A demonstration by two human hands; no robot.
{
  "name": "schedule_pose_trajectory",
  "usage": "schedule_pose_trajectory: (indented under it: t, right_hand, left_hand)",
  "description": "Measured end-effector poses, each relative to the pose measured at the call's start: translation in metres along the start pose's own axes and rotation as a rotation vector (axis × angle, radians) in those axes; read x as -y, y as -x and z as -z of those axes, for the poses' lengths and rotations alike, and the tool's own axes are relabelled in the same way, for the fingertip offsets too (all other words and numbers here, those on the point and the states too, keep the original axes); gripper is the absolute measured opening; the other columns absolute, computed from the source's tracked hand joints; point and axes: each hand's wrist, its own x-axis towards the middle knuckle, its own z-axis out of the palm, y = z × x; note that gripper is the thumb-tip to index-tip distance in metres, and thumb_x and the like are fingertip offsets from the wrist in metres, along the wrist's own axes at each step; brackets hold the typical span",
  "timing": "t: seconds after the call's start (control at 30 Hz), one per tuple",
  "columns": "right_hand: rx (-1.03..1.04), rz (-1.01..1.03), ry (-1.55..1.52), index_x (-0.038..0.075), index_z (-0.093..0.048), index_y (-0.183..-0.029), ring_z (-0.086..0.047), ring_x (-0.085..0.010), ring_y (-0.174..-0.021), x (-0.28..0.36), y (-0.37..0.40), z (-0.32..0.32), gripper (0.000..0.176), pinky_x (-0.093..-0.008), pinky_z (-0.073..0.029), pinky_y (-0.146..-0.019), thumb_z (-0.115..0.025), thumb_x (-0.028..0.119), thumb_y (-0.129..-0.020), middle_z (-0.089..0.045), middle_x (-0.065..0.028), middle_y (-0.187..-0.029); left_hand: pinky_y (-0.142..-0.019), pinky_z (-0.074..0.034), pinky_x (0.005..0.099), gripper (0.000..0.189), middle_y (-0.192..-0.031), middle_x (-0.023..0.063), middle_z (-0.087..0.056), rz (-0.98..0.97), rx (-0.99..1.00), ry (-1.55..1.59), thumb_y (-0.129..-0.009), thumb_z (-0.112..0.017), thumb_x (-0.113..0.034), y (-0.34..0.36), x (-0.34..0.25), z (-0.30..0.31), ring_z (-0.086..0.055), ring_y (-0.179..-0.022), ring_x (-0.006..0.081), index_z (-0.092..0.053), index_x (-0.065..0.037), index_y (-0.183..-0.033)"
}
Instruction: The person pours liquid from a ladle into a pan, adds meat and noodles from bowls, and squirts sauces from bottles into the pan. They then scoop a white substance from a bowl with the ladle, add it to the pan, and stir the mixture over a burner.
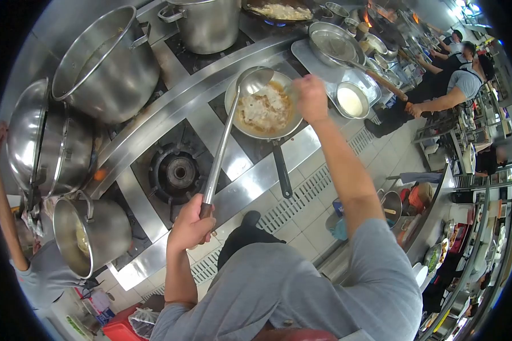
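My left hand (191, 225) is wrapped round the handle end of a long metal ladle (222, 149). The ladle's bowl lies over the far left rim of a frying pan (281, 170) on the stove. White, lumpy food (264, 111) sits in brown liquid inside this pan, whose black handle points toward me. Above the pan's right rim is my right hand (312, 99), fingers closed and somewhat blurred. Whatever it may hold cannot be made out. To the right of that hand stands a metal bowl of white liquid (351, 101).
Large steel pots (116, 68) line the stove's left and back. A bare burner (179, 170) lies left of the pan. A strainer (335, 45) rests over a tray at the back right. One person's arm (8, 210) shows at far left; other people (452, 94) stand at right.
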Motion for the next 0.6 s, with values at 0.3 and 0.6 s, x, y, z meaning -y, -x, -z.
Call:
schedule_pose_trajectory:
  t: [0.3,0.6]
  right_hand:
    - [0.012,-0.101,0.010,0.018,-0.074,-0.094,-0.060,-0.0279,-0.098,0.006,-0.006,0.006,0.034,-0.0410,-0.045,-0.086,-0.068,0.002,-0.064,-0.062,-0.0075,-0.102]
    - [0.055,-0.002,-0.002,0.012,-0.073,-0.090,-0.061,-0.0334,-0.093,0.025,-0.002,0.021,0.032,-0.0482,-0.049,-0.080,-0.062,-0.002,-0.064,-0.065,-0.0120,-0.088]
  left_hand:
    - [-0.044,-0.041,0.0267,0.021,-0.066,0.0013,-0.052,-0.045,0.022,-0.026,-0.079,-0.058,-0.003,-0.002,0.001,0.007,-0.053,-0.047,0.0099,-0.050,0.000,-0.098]
    - [-0.042,-0.042,0.0278,0.022,-0.064,0.0027,-0.053,-0.011,0.034,-0.029,-0.077,-0.057,-0.001,-0.002,-0.002,0.013,-0.055,-0.046,0.0113,-0.050,0.001,-0.097]
